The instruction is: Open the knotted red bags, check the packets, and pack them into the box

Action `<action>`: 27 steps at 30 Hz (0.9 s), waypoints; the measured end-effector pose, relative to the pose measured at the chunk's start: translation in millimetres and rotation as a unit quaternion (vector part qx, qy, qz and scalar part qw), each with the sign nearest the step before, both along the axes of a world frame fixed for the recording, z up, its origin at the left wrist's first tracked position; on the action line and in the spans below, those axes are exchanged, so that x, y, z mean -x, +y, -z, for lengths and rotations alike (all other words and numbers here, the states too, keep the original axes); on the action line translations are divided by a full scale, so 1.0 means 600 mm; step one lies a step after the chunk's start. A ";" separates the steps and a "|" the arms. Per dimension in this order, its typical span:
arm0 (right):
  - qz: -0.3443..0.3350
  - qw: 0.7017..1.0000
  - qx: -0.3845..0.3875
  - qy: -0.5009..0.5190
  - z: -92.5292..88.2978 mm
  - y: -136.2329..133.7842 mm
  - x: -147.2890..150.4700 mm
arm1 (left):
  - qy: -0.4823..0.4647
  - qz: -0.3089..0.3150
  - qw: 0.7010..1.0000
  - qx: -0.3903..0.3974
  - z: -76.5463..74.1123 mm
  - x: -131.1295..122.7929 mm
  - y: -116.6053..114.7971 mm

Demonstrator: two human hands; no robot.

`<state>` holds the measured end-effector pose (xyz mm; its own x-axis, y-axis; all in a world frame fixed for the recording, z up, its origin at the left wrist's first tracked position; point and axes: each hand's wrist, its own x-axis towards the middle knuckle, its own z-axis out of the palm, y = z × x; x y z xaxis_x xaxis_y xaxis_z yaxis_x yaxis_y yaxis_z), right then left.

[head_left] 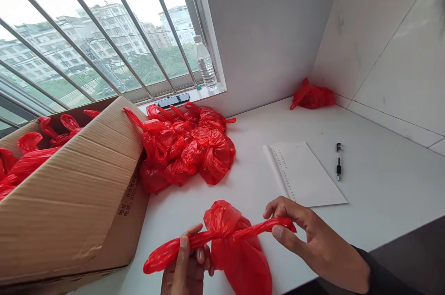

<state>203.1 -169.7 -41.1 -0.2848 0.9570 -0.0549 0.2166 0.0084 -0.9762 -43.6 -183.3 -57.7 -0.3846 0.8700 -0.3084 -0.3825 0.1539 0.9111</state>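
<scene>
A red plastic bag [243,258] lies at the near edge of the white table, its neck drawn into a knot with two twisted handles stretched out sideways. My left hand [186,262] is closed on the left handle, thumb on top and fingers beneath. On the other side my right hand [306,234] pinches the end of the right handle between thumb and fingers. What the bag contains is hidden by the red plastic.
A cardboard box [69,197] holding red bags stands at left. Beside it are several knotted red bags [187,146]. A notepad [309,174], a pen [339,163] and another red bag [311,95] lie rightward. A water bottle [207,65] and phone [174,100] rest on the windowsill.
</scene>
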 end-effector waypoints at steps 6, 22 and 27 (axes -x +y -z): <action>0.003 0.983 0.045 0.178 0.019 -0.007 0.031 | -0.010 0.008 1.000 -0.023 0.000 -0.009 0.007; -0.117 0.964 0.135 0.199 0.068 -0.037 0.052 | 0.087 0.050 0.994 0.033 0.010 0.041 0.019; -0.102 0.970 0.150 0.160 0.069 -0.050 0.050 | 0.152 0.122 0.975 0.108 0.021 0.029 -0.021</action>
